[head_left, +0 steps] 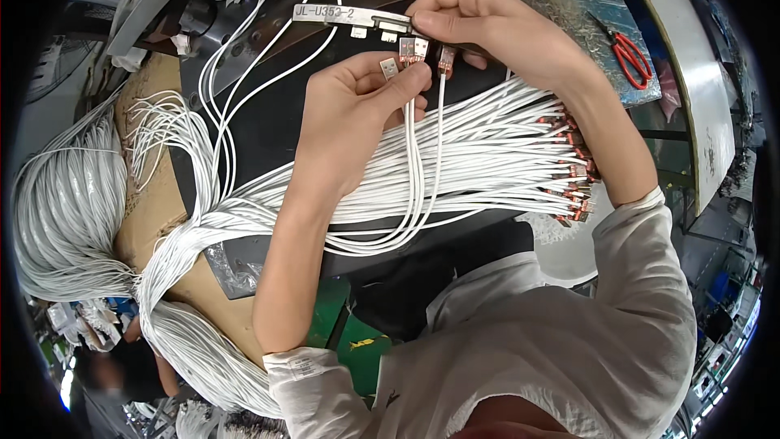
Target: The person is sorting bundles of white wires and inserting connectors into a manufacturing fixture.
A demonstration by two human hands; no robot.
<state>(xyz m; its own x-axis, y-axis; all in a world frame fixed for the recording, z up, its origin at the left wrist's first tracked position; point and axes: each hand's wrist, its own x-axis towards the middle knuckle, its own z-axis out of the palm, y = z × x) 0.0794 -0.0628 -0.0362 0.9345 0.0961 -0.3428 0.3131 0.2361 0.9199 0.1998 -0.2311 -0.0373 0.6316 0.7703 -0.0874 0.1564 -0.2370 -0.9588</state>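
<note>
The left hand [345, 102] pinches plugs [407, 49] between thumb and fingers just below a bar [333, 15], the right hand [516, 39] curls nearly closed at its right end, exact hold unclear, and white cables [479, 154] spread beneath both.

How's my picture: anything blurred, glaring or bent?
Head view: left hand, right hand and plugs look fairly sharp; head view, lower left: the lamp is blown out, the co-worker's head blurred; head view, left of centre: plastic film glints; head view, right: the pale panel bows, corners black.
</note>
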